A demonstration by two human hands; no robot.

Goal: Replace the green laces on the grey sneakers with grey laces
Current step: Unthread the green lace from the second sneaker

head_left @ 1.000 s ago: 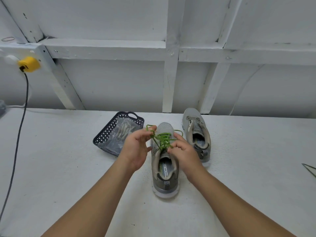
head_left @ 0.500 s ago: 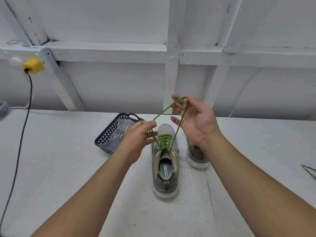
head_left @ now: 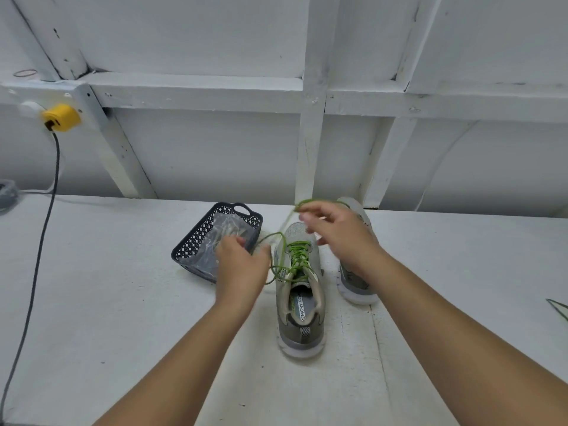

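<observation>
White tabletop [head_left: 123, 302]: I see the grey sneaker [head_left: 299, 315] centred, green lace [head_left: 296, 256] partly threaded. My right hand [head_left: 341, 238] pinches one strand raised; left hand [head_left: 242, 265] grips another (motion-blurred) beside the basket [head_left: 196, 241].

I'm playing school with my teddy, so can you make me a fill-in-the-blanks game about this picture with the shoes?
1. The lace threaded through the nearer sneaker is coloured ____.
2. The dark basket sits on the ____ side of that sneaker.
3. The plug on the wall is coloured ____.
4. The right hand lifts a lace end, and behind it stands the other ____.

Missing words: green; left; yellow; sneaker
</observation>
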